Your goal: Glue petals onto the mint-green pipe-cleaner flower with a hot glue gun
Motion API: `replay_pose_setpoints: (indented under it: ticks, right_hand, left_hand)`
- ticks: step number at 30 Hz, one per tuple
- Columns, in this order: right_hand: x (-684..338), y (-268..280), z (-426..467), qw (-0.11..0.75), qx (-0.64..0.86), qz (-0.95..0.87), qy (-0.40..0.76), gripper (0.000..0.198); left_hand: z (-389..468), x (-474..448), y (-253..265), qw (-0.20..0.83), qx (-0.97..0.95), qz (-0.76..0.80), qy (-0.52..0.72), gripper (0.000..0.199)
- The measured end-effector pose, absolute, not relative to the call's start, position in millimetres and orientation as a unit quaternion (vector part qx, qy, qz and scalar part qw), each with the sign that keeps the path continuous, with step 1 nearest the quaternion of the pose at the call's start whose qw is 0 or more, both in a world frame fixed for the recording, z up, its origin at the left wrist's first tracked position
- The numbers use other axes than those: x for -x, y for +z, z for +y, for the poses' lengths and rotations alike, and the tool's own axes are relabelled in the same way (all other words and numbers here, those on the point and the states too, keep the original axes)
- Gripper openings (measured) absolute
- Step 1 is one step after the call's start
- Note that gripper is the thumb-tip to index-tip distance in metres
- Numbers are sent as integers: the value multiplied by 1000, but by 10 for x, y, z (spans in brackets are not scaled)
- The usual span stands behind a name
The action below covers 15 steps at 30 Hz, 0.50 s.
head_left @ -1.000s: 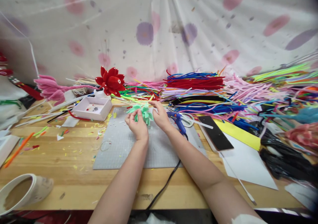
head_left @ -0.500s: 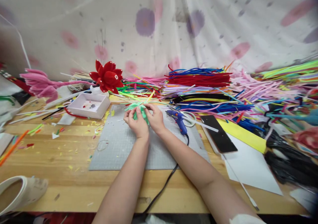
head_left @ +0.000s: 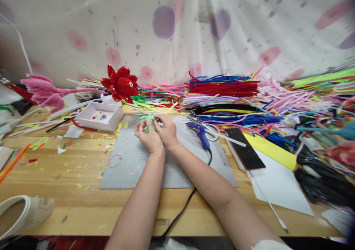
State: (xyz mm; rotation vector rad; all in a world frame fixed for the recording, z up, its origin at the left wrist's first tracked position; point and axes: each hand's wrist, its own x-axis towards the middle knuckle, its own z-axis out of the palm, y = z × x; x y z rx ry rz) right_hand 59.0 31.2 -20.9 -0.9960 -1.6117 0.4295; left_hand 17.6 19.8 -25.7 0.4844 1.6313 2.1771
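Above the far part of a grey cutting mat (head_left: 124, 172), my left hand (head_left: 151, 139) and my right hand (head_left: 168, 132) are pressed side by side. Between their fingers is a piece of green pipe cleaners (head_left: 149, 116), with several ends poking out past the fingertips. Both hands are closed on it, and most of it is hidden behind them. Right of my right hand, a blue glue gun (head_left: 200, 132) lies on the mat with a white glue stick (head_left: 229, 137) in its back end.
Bundles of coloured pipe cleaners (head_left: 224, 89) line the back. A red flower (head_left: 120, 84) stands behind a white box (head_left: 111, 122). A phone (head_left: 244, 148) lies on the right, a mug (head_left: 30, 213) front left. The glue gun's cord (head_left: 183, 207) runs under my right forearm.
My hands have shifted slightly left with the green piece. My fingers now cover more of it, and less green shows between them.
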Motion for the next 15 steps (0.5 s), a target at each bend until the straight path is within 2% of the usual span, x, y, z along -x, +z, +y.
replay_pose_setpoints:
  ticks: [15]
  right_hand:
    - [-545,-222,327,560,436,-680,185,5]
  left_hand:
    - [260,-117,-335,213,-189,545,788,21]
